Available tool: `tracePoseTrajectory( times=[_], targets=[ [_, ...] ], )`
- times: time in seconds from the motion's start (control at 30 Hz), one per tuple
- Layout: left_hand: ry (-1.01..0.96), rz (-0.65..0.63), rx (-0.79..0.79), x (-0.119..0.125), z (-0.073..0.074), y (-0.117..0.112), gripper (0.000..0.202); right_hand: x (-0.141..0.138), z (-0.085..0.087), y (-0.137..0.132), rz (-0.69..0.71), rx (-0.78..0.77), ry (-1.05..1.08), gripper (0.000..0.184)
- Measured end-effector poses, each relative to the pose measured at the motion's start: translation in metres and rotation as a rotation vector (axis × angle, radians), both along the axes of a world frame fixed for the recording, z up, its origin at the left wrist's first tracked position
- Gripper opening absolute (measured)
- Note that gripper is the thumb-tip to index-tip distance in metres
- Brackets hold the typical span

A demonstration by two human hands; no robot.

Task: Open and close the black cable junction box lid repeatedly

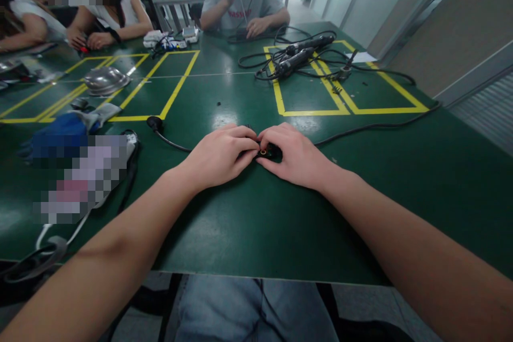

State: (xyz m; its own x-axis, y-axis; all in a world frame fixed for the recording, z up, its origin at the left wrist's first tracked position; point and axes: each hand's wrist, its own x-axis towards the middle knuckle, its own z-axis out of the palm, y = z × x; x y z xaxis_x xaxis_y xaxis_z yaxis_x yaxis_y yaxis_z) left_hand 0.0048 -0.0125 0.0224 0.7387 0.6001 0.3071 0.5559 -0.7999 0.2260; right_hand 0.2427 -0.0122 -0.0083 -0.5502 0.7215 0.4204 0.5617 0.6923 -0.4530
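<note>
In the head view, my left hand (pixel 228 152) and my right hand (pixel 294 155) meet over the green table (pixel 240 230). Both are closed, fingertips pinched around a small black part (pixel 263 153) with a brass-coloured ring and a bit of red. Fingers hide most of this part, so its kind is unclear. To the left of my hands a black plug (pixel 154 124) lies on the table, its cord running behind my left hand. From the right, a black cable (pixel 372 129) leads to my right hand; whether either joins the part is hidden.
Beside my left forearm lie a blue glove (pixel 60 136) and a blurred-out power strip-like object (pixel 90 179) with cords. Black handheld tools (pixel 296 59) with coiled cables lie at the back right, near a metal chuck-like piece (pixel 345 70). A metal bowl (pixel 106 80) rests back left. People sit opposite.
</note>
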Motion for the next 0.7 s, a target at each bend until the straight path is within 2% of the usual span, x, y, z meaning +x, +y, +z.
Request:
tracePoseTrajectory(
  times=[0.1,0.27,0.37,0.5,0.6,0.7],
  targets=[
    [-0.080,0.049,0.015,0.000,-0.010,0.004,0.028,0.002,-0.002,-0.001,-0.072,-0.046,0.029,0.028],
    [-0.153,0.295,0.001,-0.009,-0.024,0.021,0.035,0.005,-0.003,-0.001,-0.146,-0.098,0.031,0.042],
    [-0.142,0.400,-0.074,-0.020,-0.029,0.032,0.036,0.005,-0.004,-0.001,-0.135,-0.111,0.051,0.046],
    [-0.164,0.479,-0.079,-0.028,-0.028,0.036,0.034,0.006,-0.007,-0.001,-0.144,-0.108,0.062,0.058],
    [-0.218,0.453,-0.070,-0.024,-0.022,0.029,0.037,0.007,-0.008,0.000,-0.175,-0.088,0.051,0.071],
    [-0.262,0.256,-0.042,-0.015,-0.013,0.016,0.040,0.009,-0.007,0.001,-0.193,-0.068,0.011,0.080]
  ],
)
